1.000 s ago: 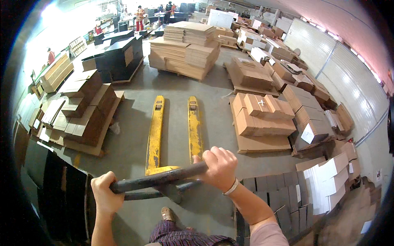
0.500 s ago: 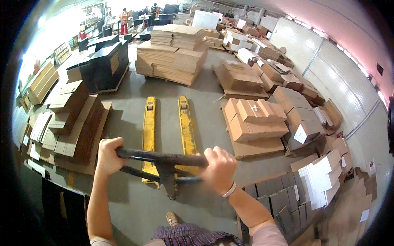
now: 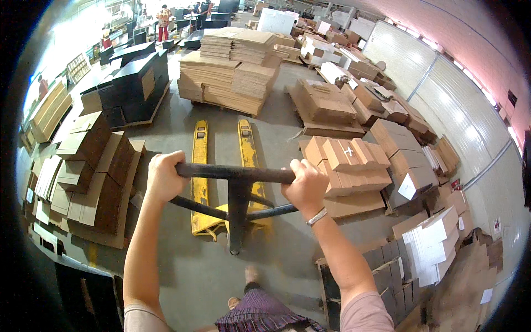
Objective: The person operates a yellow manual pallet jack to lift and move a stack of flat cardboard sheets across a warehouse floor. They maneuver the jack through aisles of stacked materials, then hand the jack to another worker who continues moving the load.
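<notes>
Both my hands grip the black handle (image 3: 237,173) of a yellow pallet jack. My left hand (image 3: 165,177) is wrapped round the handle's left end, and my right hand (image 3: 307,187), with a pale band at the wrist, round its right end. Below the bar, a curved brace runs to the central shaft. The pallet jack's two worn yellow forks (image 3: 201,152) point away from me along the grey floor, with nothing on them. Straight beyond their tips stands a tall pallet stack of flat brown cardboard (image 3: 221,77).
Stacked brown cartons (image 3: 91,185) sit on a pallet at the left, and black panels (image 3: 130,86) farther back. Cartons on pallets (image 3: 354,166) line the right side, near a white wall (image 3: 442,88). Grey and white stacks lie close at lower right. People stand far off, upper left.
The handle and both hands have risen and moved slightly to the right, farther from my body. The forks are a little nearer the cardboard stack. My feet have shifted in a step.
</notes>
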Demonstrator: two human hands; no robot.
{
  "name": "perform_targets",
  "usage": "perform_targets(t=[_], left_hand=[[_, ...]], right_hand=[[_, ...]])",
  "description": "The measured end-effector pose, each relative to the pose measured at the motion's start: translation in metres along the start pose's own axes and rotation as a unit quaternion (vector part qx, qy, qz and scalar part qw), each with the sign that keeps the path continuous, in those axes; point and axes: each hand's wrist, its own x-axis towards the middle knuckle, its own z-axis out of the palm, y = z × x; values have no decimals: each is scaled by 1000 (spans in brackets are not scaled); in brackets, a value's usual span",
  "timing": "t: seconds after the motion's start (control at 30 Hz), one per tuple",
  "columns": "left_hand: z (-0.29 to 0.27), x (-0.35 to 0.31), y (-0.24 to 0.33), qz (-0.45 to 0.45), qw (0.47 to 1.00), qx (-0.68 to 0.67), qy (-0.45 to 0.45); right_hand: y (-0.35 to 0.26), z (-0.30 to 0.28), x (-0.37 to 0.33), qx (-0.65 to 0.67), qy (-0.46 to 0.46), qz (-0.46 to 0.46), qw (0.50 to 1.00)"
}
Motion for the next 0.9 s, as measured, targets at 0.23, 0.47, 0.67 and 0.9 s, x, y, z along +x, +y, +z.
perform_targets(t=[0.23, 0.47, 0.67, 0.9], left_hand=[[40, 74, -30, -21, 998, 41, 34], [75, 138, -51, -71, 991, 99, 50], [93, 191, -91, -96, 983, 130, 86], [101, 253, -160, -138, 975, 151, 90]], right_hand=[[45, 96, 80, 43, 26, -32, 998], [82, 192, 174, 102, -3, -86, 991], [83, 273, 244, 153, -10, -128, 980], [58, 364, 327, 157, -33, -150, 975]])
